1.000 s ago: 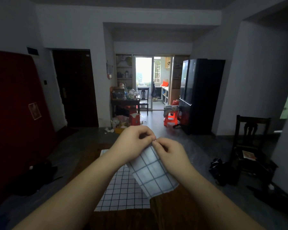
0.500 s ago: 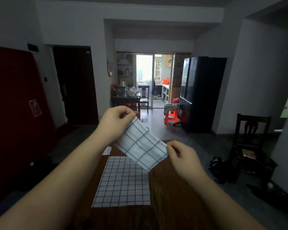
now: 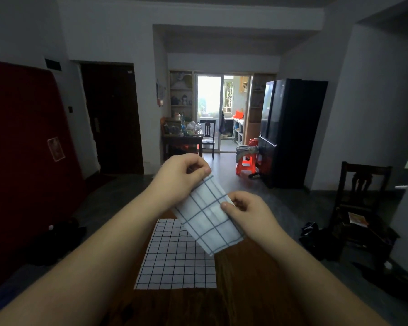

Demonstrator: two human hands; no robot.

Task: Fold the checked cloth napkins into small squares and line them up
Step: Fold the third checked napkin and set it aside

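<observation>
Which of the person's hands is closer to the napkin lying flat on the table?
Right. The right hand pinches the held napkin low, beside the far right corner of the flat napkin; the left hand pinches its top corner, higher up.

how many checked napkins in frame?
2. The blue-checked napkin is held up, pinched by the left hand and right hand; the black-checked napkin lies flat on the table below. More may be out of view.
</observation>
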